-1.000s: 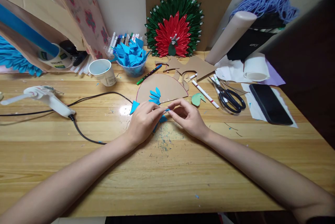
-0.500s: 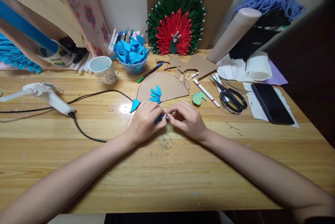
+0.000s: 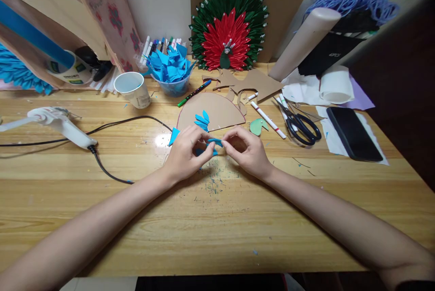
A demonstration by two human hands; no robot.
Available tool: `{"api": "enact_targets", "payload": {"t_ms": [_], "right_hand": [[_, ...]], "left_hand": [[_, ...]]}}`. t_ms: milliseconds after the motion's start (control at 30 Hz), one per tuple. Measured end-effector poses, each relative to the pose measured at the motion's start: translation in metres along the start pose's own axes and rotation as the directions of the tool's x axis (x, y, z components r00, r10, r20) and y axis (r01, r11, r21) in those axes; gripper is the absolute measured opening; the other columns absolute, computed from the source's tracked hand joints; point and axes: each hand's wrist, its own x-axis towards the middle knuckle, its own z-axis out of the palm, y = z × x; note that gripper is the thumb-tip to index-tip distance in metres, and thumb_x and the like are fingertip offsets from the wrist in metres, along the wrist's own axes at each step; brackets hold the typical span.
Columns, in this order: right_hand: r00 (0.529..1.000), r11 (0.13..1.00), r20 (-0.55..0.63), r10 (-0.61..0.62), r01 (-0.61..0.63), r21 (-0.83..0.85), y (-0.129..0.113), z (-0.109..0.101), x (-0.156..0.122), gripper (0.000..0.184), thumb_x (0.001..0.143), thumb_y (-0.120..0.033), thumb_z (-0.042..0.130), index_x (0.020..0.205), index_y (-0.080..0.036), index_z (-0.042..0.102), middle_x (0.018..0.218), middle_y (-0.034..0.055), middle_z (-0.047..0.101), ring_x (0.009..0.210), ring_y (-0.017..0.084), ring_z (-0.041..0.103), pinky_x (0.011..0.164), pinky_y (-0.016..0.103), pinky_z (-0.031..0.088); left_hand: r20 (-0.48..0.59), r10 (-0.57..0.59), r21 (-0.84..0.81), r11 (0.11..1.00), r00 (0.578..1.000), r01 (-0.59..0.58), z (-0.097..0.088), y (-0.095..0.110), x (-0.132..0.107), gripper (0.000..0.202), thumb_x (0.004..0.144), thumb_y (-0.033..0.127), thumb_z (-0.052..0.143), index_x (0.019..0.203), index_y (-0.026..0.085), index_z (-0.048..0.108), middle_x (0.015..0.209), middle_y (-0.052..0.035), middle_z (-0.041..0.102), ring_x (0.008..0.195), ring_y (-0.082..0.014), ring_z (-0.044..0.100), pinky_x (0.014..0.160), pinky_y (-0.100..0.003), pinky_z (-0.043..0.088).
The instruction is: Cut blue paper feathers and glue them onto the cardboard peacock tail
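A small folded blue paper piece (image 3: 215,142) stretches between my two hands above the table. My right hand (image 3: 247,151) pinches its right end between thumb and fingers. At its other end, the thumb and fingers of my left hand (image 3: 185,151) are closed around the tip. More blue paper (image 3: 213,152) lies under my left hand, partly covered by it. Just beyond sits a cardboard half-round (image 3: 214,109) with a fan of blue paper petals (image 3: 202,120) on its lower edge. A blue paper scrap (image 3: 174,136) shows beside my left knuckles.
A white glue gun (image 3: 63,125) with a black cord lies left. Behind stand a paper cup (image 3: 132,91), a bowl (image 3: 173,88) of blue paper and a red-green paper peacock (image 3: 227,32). To the right are a green cutout (image 3: 257,127), markers (image 3: 268,120), scissors (image 3: 301,128) and a phone (image 3: 354,133).
The hands have drawn slightly apart, and the folded blue piece now shows between them. My left thumb has moved away from the blue paper below, which is more exposed.
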Motion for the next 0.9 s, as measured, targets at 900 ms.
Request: {"api": "enact_targets", "payload": {"t_ms": [900], "right_hand": [[0.875, 0.788, 0.108, -0.471, 0.473, -0.394, -0.0010, -0.0046, -0.0009, 0.015, 0.079, -0.013, 0.059, 0.089, -0.024, 0.059, 0.082, 0.0042, 0.065, 0.075, 0.018, 0.058, 0.065, 0.034, 0.047]], "left_hand": [[0.150, 0.024, -0.201, 0.980, 0.988, 0.006, -0.0011, 0.0012, 0.0006, 0.010, 0.084, 0.017, 0.049, 0.078, 0.016, 0.057, 0.074, -0.0038, 0.059, 0.072, -0.0150, 0.052, 0.067, -0.029, 0.042]]}}
